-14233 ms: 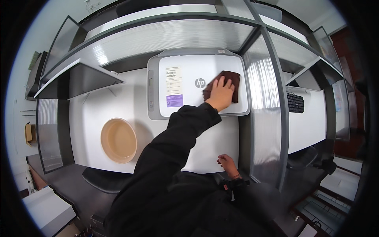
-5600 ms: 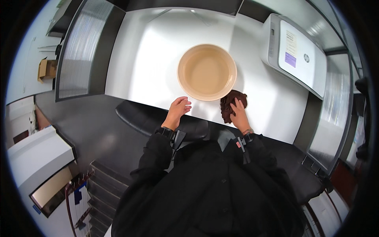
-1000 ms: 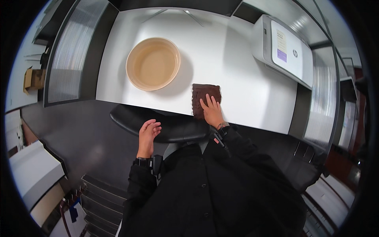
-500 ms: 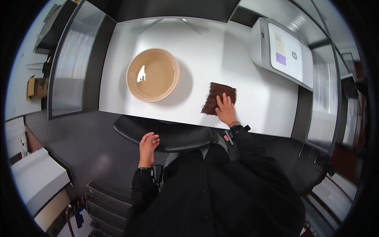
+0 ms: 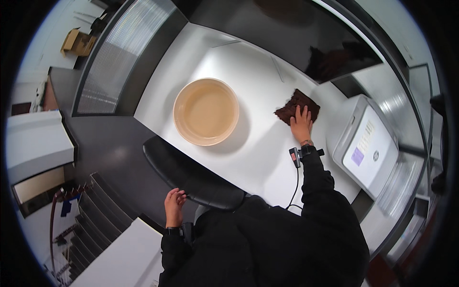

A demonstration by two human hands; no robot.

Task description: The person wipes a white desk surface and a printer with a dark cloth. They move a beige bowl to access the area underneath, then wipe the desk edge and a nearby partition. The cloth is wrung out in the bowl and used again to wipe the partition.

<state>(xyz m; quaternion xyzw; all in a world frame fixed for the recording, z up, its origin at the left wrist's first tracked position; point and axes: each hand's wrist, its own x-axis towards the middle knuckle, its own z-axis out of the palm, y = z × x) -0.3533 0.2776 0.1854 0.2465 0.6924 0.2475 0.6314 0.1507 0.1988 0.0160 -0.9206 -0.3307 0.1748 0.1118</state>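
My right hand [image 5: 301, 126] lies flat on a dark brown cloth [image 5: 300, 98], fingers spread, pressing it against the white table [image 5: 260, 143]. The cloth is crumpled, and its near part is covered by the hand. A beige round basin [image 5: 206, 140] stands on the table left of the cloth, with what looks like clear water inside. Away from the table, my left hand [image 5: 174, 206] hangs beside the black chair back, fingers loosely bent and apart, with nothing seen in it.
A white printer [image 5: 370, 148] stands at the right end of the table. Behind the cloth is a dark glossy screen [image 5: 287, 36] above thin metal legs. A black chair [image 5: 191, 174] is against the front edge. Ribbed panels [image 5: 117, 60] flank the table.
My right hand has pushed the cloth farther back across the table, toward the screen. My view has turned, so the table appears tilted. The left hand stays by the chair.
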